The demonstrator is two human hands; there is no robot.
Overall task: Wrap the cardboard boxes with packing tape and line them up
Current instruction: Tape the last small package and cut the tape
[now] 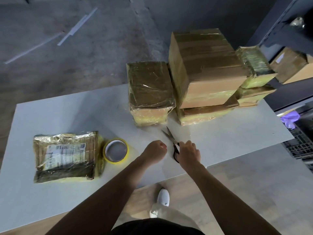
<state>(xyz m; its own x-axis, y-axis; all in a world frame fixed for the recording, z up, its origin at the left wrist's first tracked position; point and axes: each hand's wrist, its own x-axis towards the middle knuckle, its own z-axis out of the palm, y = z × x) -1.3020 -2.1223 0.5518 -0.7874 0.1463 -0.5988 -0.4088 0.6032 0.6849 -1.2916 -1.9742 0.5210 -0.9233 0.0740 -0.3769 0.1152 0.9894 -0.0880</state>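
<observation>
Head camera: right hand point(188, 152) is gripping scissors point(170, 137), left hand point(155, 150) is showing a closed fist, cardboard boxes point(149, 83) are gleaming under wrinkled yellowish tape.

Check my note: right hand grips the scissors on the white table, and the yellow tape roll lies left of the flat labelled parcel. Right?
Not quite. The head view shows the tape roll lying right of the flat labelled parcel, close against its edge. The right hand does grip the scissors on the white table.
</observation>
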